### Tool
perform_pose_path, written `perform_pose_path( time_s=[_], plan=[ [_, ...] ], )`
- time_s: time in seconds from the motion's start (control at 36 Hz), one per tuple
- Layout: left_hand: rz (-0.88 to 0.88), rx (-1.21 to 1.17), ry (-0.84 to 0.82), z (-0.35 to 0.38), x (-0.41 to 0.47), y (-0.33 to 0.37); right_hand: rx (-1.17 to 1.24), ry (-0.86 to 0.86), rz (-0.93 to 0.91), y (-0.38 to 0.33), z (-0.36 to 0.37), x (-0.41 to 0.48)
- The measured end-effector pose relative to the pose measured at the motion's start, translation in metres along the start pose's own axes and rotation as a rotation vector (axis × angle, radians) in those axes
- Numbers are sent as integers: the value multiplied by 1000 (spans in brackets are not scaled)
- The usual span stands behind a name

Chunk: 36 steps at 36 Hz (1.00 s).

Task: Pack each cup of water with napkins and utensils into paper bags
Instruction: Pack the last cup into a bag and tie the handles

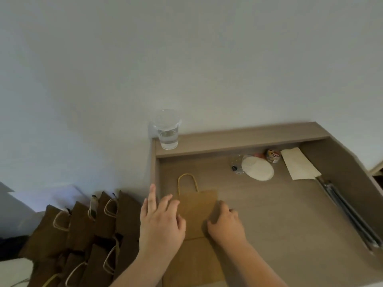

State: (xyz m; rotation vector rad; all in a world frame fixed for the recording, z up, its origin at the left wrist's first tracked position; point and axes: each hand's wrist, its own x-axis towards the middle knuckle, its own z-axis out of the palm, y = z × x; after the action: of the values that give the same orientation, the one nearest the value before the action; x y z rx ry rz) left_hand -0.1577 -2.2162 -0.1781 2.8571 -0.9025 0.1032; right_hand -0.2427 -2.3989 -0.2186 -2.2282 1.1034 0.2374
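Observation:
A flat brown paper bag (196, 212) with a twine handle lies on the desk (279, 214) in front of me. My left hand (161, 222) rests on the bag's left edge with fingers spread and straight. My right hand (226, 222) sits at the bag's right edge with fingers curled onto the paper. A clear plastic cup of water (168, 131) stands on the raised back ledge. A stack of napkins (298, 164) lies at the back right, with utensils (348, 212) along the right side.
Several brown paper bags (87, 230) stand in rows to the left of the desk. A white lid (258, 167), a clear plastic item (236, 163) and a small packet (272, 155) lie near the back wall. The desk has raised side walls.

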Motion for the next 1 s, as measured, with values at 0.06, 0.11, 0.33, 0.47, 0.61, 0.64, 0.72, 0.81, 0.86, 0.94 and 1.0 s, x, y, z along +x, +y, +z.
perform_pose_path(
  time_s=[0.06, 0.11, 0.33, 0.47, 0.61, 0.64, 0.72, 0.81, 0.86, 0.94, 1.0],
  plan=[
    [-6, 20, -14, 0, 0, 3, 57, 0, -5, 2, -1, 8],
    [-8, 27, -14, 1, 1, 4, 189, -5, 0, 4, -4, 14],
    [16, -29, 16, 8, 5, 3, 274, -49, -108, 9, -29, 13],
    [-22, -123, -2, -2, 5, 3, 213, -31, -115, 15, -70, 1],
    [-87, -375, 79, -14, 4, 10, 106, -11, -188, 25, -132, -12],
    [-111, -444, 125, -17, 5, 10, 100, -8, -206, 29, -146, -13],
    [-149, -593, 232, -35, 14, 14, 102, -57, -260, 43, -187, -17],
    [-167, -788, 187, -69, 29, 30, 141, -93, -379, 61, -226, -17],
    [-178, -924, 80, -96, 39, 50, 172, -98, -469, 71, -246, -14],
    [-78, -995, -129, -129, 45, 90, 243, -106, -574, 89, -264, -1],
    [-6, -972, -267, -142, 42, 124, 270, -101, -619, 101, -273, 10]
  ],
)
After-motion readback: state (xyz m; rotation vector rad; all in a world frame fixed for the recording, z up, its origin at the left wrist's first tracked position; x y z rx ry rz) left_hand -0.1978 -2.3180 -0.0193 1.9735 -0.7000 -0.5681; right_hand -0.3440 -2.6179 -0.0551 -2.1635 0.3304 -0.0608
